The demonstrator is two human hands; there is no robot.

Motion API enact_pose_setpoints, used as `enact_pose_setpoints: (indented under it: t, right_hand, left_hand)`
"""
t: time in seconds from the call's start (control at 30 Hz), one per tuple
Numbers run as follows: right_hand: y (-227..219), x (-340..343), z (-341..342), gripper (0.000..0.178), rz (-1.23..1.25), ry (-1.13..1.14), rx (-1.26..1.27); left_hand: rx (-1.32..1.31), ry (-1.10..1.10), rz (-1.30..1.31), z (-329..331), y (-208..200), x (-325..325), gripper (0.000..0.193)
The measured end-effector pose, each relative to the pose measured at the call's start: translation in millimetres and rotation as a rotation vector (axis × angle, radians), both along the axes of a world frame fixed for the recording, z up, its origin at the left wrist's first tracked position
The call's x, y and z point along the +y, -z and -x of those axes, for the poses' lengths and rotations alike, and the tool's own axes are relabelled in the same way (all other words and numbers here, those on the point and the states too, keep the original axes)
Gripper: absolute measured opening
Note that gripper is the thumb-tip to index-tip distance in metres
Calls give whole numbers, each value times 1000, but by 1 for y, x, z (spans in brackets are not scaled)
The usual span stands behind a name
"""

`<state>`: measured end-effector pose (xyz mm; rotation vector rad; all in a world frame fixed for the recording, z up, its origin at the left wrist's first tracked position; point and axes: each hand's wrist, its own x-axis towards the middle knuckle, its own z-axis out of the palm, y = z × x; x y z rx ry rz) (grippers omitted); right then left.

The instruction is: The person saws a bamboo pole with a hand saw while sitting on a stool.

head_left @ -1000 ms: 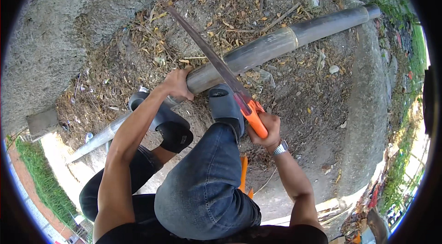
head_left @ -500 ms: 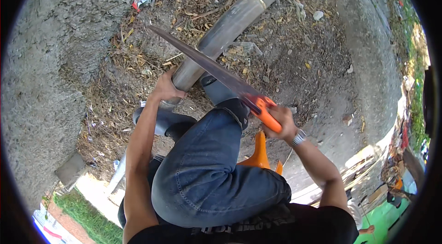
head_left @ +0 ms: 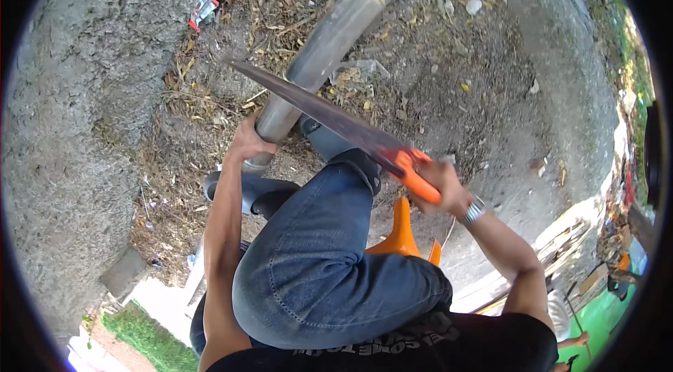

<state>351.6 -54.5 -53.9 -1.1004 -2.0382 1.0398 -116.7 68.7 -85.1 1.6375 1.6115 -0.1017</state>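
Note:
A thick grey-brown bamboo pole (head_left: 343, 25) slants from the far edge down toward my legs, with a pale ring at one joint. My left hand (head_left: 250, 140) is wrapped round its near end. In my right hand (head_left: 442, 186) is the orange handle of a hand saw (head_left: 326, 111), the fingers closed on it. The long dark blade lies across the bamboo just beyond my left hand, its tip sticking out past the far-left side. Whether the teeth have cut in cannot be made out. My jeans-clad leg (head_left: 308, 232) is bent in front of me; a dark boot (head_left: 326, 140) shows beside the bamboo.
Rough grey concrete (head_left: 77, 91) rises on the left. Dry leaves and a red-and-white wrapper (head_left: 204, 11) litter the ground. An orange plastic seat (head_left: 398, 232) shows beside my leg. At the lower right, part of another person's arm (head_left: 576, 341) appears near a green surface (head_left: 610, 323).
My right hand has drawn the saw back to the right, so less blade extends beyond the bamboo. My left hand keeps its hold. The whole view has shifted slightly.

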Motion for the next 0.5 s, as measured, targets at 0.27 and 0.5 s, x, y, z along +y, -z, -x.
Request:
enact_pose_setpoints:
  t: [0.27,0.5]
  right_hand:
    - [-3,4,-12,12,58,2,-12]
    - [-10,43,57,18,182,12,170]
  left_hand:
    - [-41,-114,109,-17,-24,17,110]
    - [-18,-32,106,-13,-2,8,118]
